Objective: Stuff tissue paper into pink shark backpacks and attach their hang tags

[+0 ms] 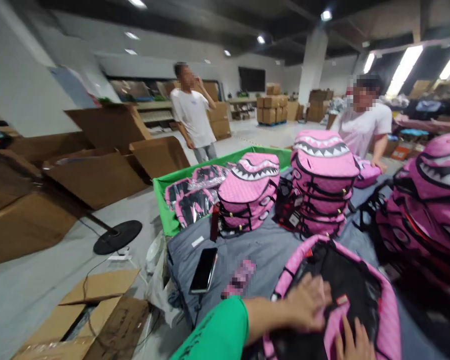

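Note:
A pink and black backpack (388, 320) lies on the grey cloth in front of me, its black back panel facing up. My left hand (309, 302), at the end of a green sleeve, is over the panel with its fingers curled on a pink shoulder strap (333, 325); blur softens the fingertips. Low in the view, my right hand (354, 342) rests on the backpack beside that strap, fingers apart and partly cut off by the frame edge. A small red and white label (342, 299) shows between the hands.
Stacks of pink shark-mouth backpacks (249, 192) stand behind. A phone (204, 270) and a blurred pink item (240, 279) lie at left. Bagged backpacks fill a green-edged area (161, 210). Cartons (93, 175) and a round stand base (118, 237) occupy the floor. Two people stand beyond.

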The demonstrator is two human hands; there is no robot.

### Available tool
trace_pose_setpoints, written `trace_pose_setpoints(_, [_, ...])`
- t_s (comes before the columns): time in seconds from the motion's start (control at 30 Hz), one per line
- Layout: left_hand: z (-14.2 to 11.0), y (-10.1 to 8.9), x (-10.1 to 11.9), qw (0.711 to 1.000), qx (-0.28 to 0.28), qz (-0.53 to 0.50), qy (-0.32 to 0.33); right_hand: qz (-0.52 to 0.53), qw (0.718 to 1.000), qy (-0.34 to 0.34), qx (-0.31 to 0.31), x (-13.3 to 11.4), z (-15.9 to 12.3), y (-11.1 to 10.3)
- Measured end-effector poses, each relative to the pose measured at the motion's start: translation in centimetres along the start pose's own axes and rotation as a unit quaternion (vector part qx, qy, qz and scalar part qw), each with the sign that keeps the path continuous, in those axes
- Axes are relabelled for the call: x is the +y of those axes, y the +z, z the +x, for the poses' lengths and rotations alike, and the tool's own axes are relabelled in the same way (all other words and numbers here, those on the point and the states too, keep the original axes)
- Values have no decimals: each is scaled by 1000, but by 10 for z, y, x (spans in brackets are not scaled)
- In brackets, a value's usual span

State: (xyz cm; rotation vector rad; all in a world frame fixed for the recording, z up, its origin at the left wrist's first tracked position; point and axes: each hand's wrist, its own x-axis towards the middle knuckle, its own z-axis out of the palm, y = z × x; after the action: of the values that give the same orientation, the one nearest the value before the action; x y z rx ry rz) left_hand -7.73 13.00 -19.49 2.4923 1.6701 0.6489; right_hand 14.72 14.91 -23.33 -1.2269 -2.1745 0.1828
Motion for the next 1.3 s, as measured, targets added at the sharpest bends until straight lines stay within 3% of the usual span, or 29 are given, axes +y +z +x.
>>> trace_pose_setpoints(0.1, [4, -2, 3, 987, -64, -12, -144, -102, 989, 92, -52, -16, -15, -22])
trace_pose_setpoints(0.2, [6, 19, 0, 977, -93, -52, -185, -175, 969, 134, -111, -32, -27, -18])
trace_pose_setpoints(0.37, [-4, 38, 2, 975, -109, -13, -195, -208, 960, 138, -130, -43, -45, 3])
trace_pose_setpoints(0.53, [17, 35, -8, 974, -143, -25, -172, -163, 961, 175, -141, -46, -37, 7])
trace_pose_setpoints(0.67, [17, 22, -7, 967, -176, -44, -178, -146, 947, 194, -212, -37, -25, -10])
trace_pose_setpoints(0.73, [-2, 5, 1, 974, -179, -45, -132, -105, 948, 186, -235, -28, -25, -38])
trace_pose_setpoints(0.8, [-32, -12, 11, 980, -193, -44, -22, -47, 961, 169, -213, -22, -31, -76])
trace_pose_setpoints(0.87, [-61, -23, 23, 968, -229, -50, 92, 5, 966, 149, -209, -24, -41, -109])
trace_pose_setpoints(0.9, [-72, -24, 29, 960, -246, -52, 121, 22, 963, 137, -233, -29, -45, -120])
trace_pose_setpoints(0.97, [-80, -20, 38, 957, -261, -50, 120, 16, 944, 111, -311, -42, -47, -127])
trace_pose_setpoints(1.03, [-75, -12, 44, 962, -252, -42, 93, -20, 928, 86, -362, -58, -39, -119])
trace_pose_setpoints(1.17, [-57, -3, 39, 962, -249, -36, 111, -28, 927, -18, -373, -89, -15, -88])
trace_pose_setpoints(1.3, [-62, 6, 19, 969, -212, -25, 124, 54, 908, -171, -378, -92, -34, -50])
